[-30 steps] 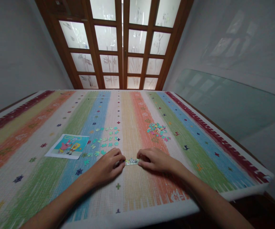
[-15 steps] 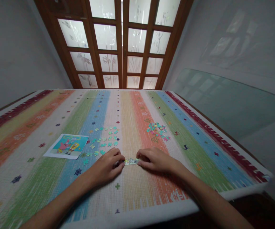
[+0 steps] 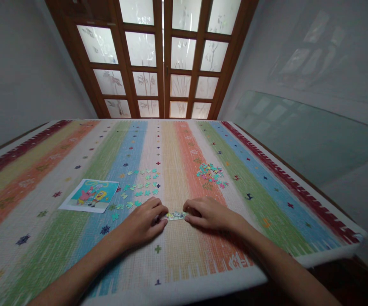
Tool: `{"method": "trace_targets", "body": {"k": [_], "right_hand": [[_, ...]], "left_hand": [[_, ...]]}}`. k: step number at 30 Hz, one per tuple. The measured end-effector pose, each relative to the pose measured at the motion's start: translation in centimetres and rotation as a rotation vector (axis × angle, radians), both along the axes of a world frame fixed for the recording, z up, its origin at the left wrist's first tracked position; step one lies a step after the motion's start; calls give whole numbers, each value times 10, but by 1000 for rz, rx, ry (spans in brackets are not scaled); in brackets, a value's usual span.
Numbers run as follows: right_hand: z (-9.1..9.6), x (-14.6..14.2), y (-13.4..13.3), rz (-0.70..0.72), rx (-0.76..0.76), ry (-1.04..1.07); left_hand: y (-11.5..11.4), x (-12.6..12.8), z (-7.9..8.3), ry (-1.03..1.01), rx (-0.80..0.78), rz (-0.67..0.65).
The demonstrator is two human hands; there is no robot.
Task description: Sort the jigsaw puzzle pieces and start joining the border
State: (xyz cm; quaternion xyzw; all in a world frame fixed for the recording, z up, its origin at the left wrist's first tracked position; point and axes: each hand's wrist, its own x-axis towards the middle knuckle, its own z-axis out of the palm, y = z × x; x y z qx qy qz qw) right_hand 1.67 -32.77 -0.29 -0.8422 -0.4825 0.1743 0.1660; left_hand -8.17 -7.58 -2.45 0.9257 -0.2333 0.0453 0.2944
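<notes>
A short strip of joined jigsaw pieces [image 3: 176, 216] lies on the striped tablecloth near its front edge, with a jagged upper side. My left hand [image 3: 148, 217] grips its left end between thumb and curled fingers. At the right end, my right hand [image 3: 204, 213] pinches the strip in the same way. The fingers cover both ends. Beyond my left hand, loose teal and green jigsaw pieces [image 3: 138, 194] are spread in rough rows. A picture sheet [image 3: 91, 196] with cartoon figures on teal lies farther left.
A heap of mixed jigsaw pieces [image 3: 212, 174] sits beyond my right hand. The striped tablecloth [image 3: 132, 267] covers the wide table. A glass panel [image 3: 298, 131] leans by the right wall, and wooden doors [image 3: 164, 63] with frosted panes stand behind the table.
Almost nothing differs. Both hands keep their hold on the strip, and the loose pieces and picture sheet stay in place.
</notes>
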Motion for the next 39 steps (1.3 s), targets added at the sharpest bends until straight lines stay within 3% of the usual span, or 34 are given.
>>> {"method": "trace_targets", "body": {"k": [39], "right_hand": [[0, 2, -4, 8, 34, -12]], "left_hand": [[2, -1, 4, -14, 49, -29]]}}
